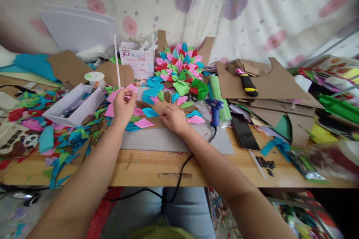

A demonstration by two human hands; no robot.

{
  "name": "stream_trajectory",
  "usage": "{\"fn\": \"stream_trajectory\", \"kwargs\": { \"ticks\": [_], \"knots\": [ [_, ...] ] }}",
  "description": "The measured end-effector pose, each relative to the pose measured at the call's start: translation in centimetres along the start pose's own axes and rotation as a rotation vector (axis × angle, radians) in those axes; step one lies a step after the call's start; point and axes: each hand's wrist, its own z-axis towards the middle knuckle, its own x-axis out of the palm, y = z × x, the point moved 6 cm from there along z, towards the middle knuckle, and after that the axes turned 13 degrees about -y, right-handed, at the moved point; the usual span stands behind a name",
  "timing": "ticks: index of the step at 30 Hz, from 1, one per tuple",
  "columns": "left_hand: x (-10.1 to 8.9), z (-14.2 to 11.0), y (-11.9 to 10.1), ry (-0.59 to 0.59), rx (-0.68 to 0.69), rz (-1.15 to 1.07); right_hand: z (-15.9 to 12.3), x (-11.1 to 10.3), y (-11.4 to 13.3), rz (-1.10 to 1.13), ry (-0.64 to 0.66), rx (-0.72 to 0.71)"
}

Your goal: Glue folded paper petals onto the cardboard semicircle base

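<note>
Atop the grey gridded mat [157, 140], steady the brown cardboard base [158, 106] lightly under the curled right hand [174, 118], sparing pleated multicoloured paper leaves [144, 123], with left hand [123, 105] pinched and both grasps unclear.

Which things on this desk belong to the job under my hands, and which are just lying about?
Likely part of the job:
cardboard under your right hand
paper leaves around it
grey mat beneath
glue gun nearby

Apparently just lying about:
phone
panda packet
small black pieces
</note>
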Motion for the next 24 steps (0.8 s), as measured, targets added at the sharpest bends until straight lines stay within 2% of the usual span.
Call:
{"fn": "stream_trajectory", "kwargs": {
  "ticks": [10, 24],
  "knots": [
    [0.2, 0.0, 0.8, 0.049, 0.063, 0.042, 0.6, 0.7, 0.6, 0.013, 0.138, 0.026],
    [0.5, -0.2, 0.7, 0.077, -0.001, 0.052, 0.2, 0.9, 1.1, -0.006, 0.150, -0.024]
  ]
}}
